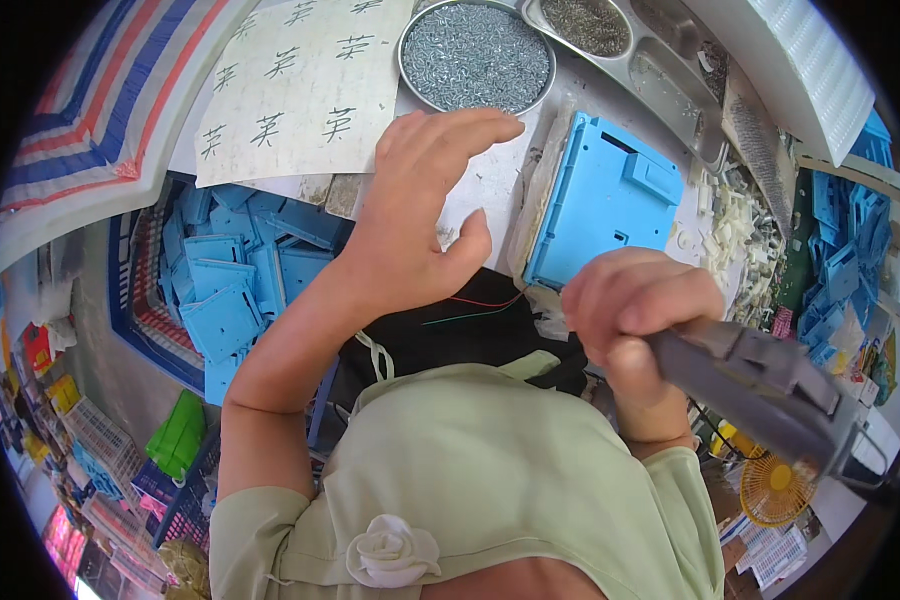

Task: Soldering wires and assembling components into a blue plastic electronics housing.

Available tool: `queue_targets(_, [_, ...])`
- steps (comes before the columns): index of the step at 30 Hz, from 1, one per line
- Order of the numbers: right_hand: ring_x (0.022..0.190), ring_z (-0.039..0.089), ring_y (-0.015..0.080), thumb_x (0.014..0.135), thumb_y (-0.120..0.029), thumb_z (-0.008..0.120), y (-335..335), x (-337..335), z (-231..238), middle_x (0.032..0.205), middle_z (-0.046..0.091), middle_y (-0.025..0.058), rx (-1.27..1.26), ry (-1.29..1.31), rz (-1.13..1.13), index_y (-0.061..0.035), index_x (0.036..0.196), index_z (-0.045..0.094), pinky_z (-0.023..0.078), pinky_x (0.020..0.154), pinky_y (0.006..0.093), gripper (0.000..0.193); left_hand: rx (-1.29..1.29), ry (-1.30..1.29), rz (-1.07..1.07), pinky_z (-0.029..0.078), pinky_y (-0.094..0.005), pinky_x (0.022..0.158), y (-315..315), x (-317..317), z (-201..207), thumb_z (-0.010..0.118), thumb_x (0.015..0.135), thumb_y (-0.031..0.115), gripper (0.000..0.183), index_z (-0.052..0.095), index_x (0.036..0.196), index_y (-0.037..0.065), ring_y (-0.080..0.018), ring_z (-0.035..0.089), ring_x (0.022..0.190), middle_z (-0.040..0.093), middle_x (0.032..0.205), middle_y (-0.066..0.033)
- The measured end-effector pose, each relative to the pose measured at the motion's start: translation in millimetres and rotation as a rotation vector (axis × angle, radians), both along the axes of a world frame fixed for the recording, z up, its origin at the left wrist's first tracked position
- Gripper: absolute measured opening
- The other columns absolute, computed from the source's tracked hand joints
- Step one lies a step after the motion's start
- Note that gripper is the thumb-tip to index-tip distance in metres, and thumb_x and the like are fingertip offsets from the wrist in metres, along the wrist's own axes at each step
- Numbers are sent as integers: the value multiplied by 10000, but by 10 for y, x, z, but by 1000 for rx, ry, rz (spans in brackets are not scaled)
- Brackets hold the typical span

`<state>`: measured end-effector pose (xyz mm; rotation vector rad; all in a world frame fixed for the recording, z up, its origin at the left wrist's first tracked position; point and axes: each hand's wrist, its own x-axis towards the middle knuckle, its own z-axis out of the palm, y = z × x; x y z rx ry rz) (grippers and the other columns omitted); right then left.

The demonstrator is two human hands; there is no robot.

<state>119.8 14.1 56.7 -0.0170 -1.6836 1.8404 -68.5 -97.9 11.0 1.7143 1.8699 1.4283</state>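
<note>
My left hand [420,205] is raised over the worktable, fingers spread and holding nothing, with its fingertips near the rim of a round metal bowl of small silvery screws [477,57]. In my right hand [638,300] is a dark grey electric screwdriver [760,385]. Its body points back toward the lower right, with a wire loop at the rear end; my fist hides the front end and tip. Between and beyond my hands, a light-blue plastic housing [610,205] rests on a pale block, close to my right knuckles.
A blue basket [130,300] of blue housings stands on the left, below a paper sheet [300,90] with handwriting. A metal compartment tray [660,75] holds small brass-coloured parts. White plastic pieces [735,235] are heaped at right, near more blue parts [840,260] and a yellow fan [776,490].
</note>
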Motion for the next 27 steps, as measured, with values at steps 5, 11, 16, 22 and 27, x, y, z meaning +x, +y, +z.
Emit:
queue_targets(5, [594, 653, 237, 764, 53, 759, -63, -70, -131, 648, 625, 84, 138, 17, 38, -23, 850, 582, 567, 577, 382, 210, 7, 13, 24, 422, -434, 1016, 12, 96, -120, 559, 700, -61, 537, 638, 1221, 44, -345, 588, 1114, 651, 1200, -132])
queue_targets(11, [551, 599, 207, 812, -101, 801, 34, 124, 49, 627, 609, 49, 38, 40, -181, -57, 1004, 586, 540, 564, 373, 291, 82, 76, -73, 465, -432, 929, 356, 358, -138, 610, 750, -63, 388, 665, 1114, 59, -334, 620, 1012, 679, 1111, -94])
queue_targets(16, [528, 471, 154, 968, -192, 657, 674, 706, 193, 606, 507, 26, 74, 147, -334, -81, 1231, 488, 436, 515, 328, 331, 111, 162, -279, 470, -420, 910, 651, 681, -65, 687, 766, 11, 310, 708, 1068, 75, -273, 637, 1039, 695, 1147, -69])
queue_targets(22, [497, 449, 123, 943, -51, 596, 971, 656, -95, 641, 513, 45, 63, 226, -431, -14, 1194, 496, 442, 503, 321, 272, 4, 293, -287, 461, -418, 945, 710, 798, -109, 717, 772, 59, 279, 736, 1050, 69, -243, 640, 1093, 703, 1200, -39])
queue_targets(27, [548, 438, 147, 981, -108, 564, 1008, 514, -304, 611, 438, 21, 107, 50, -539, -37, 1175, 511, 411, 541, 344, 213, -37, 299, -284, 461, -421, 948, 706, 803, -50, 713, 768, 39, 297, 737, 1062, 72, -244, 643, 1093, 714, 1192, -35])
